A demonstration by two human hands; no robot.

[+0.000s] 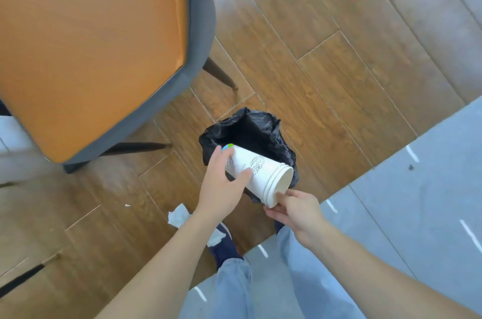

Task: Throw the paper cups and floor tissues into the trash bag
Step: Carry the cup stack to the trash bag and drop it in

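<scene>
Brown wood-grain plank floor (326,63) meets pale grey tiled flooring (417,201) with short white dashes at right. Resting on the planks: an open black plastic trash bag (250,125), crumpled white tissue (178,215), a second white tissue piece (216,238) beside a dark blue shoe (227,248), a tiny white scrap (127,205), and dark legs of an orange-seated, grey-framed chair (91,44).

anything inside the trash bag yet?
Only dark lining shows through the open mouth of the black trash bag. The stacked paper cups, held over it by the left hand and right hand, cover its near side, so contents there can't be seen.
</scene>
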